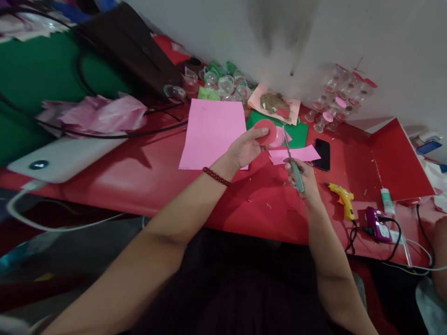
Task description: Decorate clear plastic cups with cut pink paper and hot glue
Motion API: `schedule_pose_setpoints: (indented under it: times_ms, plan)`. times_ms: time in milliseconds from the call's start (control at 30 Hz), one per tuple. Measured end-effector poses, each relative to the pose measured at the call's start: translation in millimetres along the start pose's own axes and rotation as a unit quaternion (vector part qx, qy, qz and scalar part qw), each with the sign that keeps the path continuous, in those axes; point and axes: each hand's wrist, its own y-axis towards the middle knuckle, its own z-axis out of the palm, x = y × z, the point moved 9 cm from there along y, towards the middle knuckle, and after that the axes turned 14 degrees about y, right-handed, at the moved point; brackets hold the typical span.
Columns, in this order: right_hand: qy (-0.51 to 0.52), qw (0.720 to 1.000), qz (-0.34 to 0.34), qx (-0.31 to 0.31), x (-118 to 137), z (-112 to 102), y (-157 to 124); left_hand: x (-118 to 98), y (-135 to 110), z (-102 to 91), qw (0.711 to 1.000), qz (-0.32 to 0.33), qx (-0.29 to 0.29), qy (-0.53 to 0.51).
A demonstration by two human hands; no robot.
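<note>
Right of the scissors (296,175), a tube (387,200), its green label (387,204) illegible

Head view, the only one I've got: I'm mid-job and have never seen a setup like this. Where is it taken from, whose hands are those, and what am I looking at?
There is no machine here. A camera worn on a person's head looks forward and down, so the two bare hands are the wearer's own.

The left hand holds a red disc; a translucent pink round piece shows next to it. The right hand grips a bladed tool with a grey-green handle, perhaps scissors.

On the red table lie a large pink sheet, smaller pink strips, a dark phone and a yellow glue gun. Clear plastic cups are clustered near the wall.
</note>
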Motion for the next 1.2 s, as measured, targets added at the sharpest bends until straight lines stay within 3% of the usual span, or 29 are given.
schedule_pose_setpoints:
  times_ms: [500, 700, 967, 1200]
  plan:
    - [-0.044, 0.999, -0.005, 0.017, -1.3, -4.2, 2.1, -15.9, -1.8, -3.5, 1.0, 0.016, 0.007, 0.012]
    - [-0.067, 0.997, -0.038, 0.003, 6.6, -8.5, 2.0, -14.5, -3.2, 0.4, 1.0, 0.007, 0.019, 0.023]
    - [-0.007, 1.0, 0.021, 0.013, 6.2, -1.1, -1.4, -13.4, -3.5, 3.6, 0.999, -0.001, 0.034, 0.026]
    - [-0.008, 1.0, 0.025, 0.009, 5.7, -2.0, -0.3, -12.9, -2.3, 3.1, 0.999, 0.004, 0.039, 0.019]
